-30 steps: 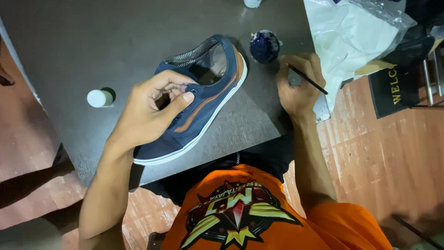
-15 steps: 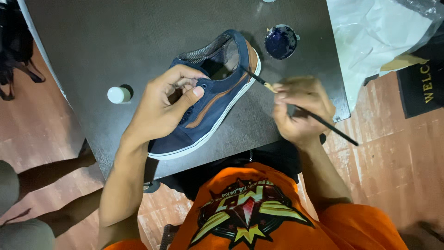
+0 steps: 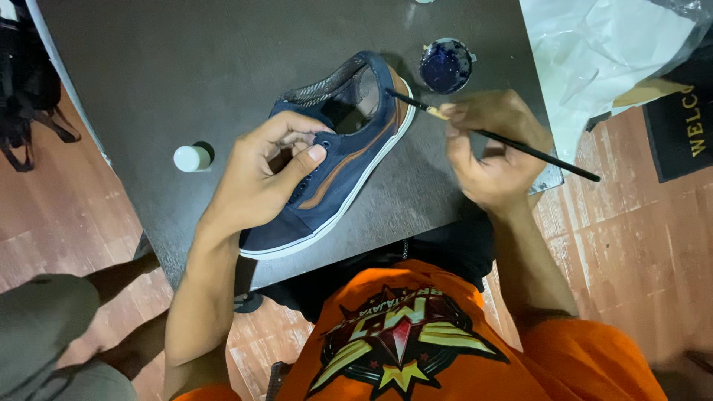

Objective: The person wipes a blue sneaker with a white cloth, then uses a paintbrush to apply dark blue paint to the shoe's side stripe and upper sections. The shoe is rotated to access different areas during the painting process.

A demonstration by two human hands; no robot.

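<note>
Nearby, a paint pot (image 3: pixel 445 65) and white cap (image 3: pixel 191 158) are seen. The shoe (image 3: pixel 334 156) is gripped by the left hand (image 3: pixel 264 174); the brush (image 3: pixel 490 135), pinched in the right hand (image 3: pixel 494 148), has been moved from the pot to the heel.

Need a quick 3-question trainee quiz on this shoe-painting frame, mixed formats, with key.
1. True or false: the left hand rests on the navy shoe.
2. What does the right hand hold? A) a thin brush B) scissors C) a cloth
3. Fill in: the brush tip points at the shoe's ____ end, close to the small pot of dark blue paint on the dark table.

Key: 1 true; 2 A; 3 heel. A white cap also sits on the table, to the left of the shoe in the picture.
</note>
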